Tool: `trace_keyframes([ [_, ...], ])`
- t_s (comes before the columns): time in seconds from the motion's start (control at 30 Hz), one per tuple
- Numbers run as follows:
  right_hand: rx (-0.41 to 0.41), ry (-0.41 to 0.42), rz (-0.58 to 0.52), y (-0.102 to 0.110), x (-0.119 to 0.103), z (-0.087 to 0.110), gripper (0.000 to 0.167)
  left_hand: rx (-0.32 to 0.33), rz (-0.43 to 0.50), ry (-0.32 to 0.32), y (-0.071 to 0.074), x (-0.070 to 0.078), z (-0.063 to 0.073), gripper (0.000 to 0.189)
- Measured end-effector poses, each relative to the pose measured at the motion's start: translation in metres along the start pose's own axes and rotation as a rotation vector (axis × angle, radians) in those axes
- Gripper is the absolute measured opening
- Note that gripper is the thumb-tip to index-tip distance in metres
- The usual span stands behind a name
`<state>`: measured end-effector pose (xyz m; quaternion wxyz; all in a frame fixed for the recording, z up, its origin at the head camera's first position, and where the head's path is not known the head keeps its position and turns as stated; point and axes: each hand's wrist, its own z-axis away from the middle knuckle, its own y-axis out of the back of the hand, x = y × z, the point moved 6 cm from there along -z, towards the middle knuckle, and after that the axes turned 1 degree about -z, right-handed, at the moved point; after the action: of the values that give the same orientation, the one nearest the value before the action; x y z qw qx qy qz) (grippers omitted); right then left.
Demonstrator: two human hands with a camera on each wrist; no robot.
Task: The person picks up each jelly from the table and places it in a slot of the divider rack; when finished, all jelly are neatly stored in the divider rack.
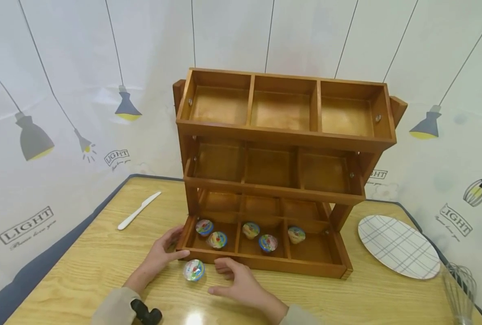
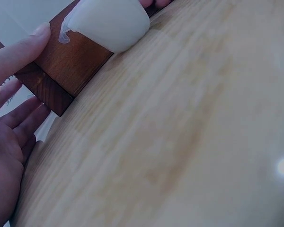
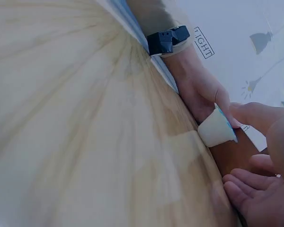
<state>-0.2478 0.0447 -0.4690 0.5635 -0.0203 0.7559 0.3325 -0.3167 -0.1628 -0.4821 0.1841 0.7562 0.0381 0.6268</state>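
Observation:
A small sealed cup with a printed lid, like a jelly or pudding cup [image 1: 194, 270], stands on the table in front of the wooden shelf's [image 1: 265, 262] bottom tier. My left hand [image 1: 159, 253] is at that tier's front left corner, thumb along the front and fingers beside the left side. To the right of the cup, my right hand [image 1: 241, 284] has thumb and fingers spread apart, holding nothing. The left wrist view shows the cup's pale side [image 2: 114, 23] beyond my left thumb. In the right wrist view the cup [image 3: 217, 128] sits between both hands.
Several similar cups [image 1: 268, 243] lie in the bottom tier's compartments. A white plastic knife [image 1: 139, 210] is at the left of the table. On the right are a checked plate [image 1: 399, 246] and a wire whisk [image 1: 460, 289]. A printed curtain [image 1: 151, 40] surrounds the table.

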Motion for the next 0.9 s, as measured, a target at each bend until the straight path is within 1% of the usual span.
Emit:
trace_keyframes([
  [0.17,0.047,-0.021,-0.077,-0.017,0.000,-0.015,0.062,0.001,-0.006,-0.008,0.000,0.000,0.001,0.070],
  [0.27,0.057,-0.030,-0.067,-0.026,-0.002,-0.023,0.063,0.009,-0.009,-0.014,0.001,-0.001,0.001,0.070],
  [0.4,0.064,-0.064,-0.069,-0.033,-0.002,-0.030,0.062,0.000,-0.016,-0.020,0.001,-0.002,-0.001,0.071],
  [0.53,0.067,-0.103,-0.077,-0.036,0.003,-0.033,0.061,-0.001,-0.025,-0.004,0.001,-0.003,-0.001,0.071],
  [0.73,0.078,-0.102,-0.068,-0.036,0.002,-0.033,0.057,0.005,-0.025,0.016,0.002,-0.005,-0.002,0.071],
  [0.9,0.092,-0.101,-0.065,-0.035,0.003,-0.033,0.057,0.000,-0.014,0.010,0.001,-0.006,-0.002,0.071],
])
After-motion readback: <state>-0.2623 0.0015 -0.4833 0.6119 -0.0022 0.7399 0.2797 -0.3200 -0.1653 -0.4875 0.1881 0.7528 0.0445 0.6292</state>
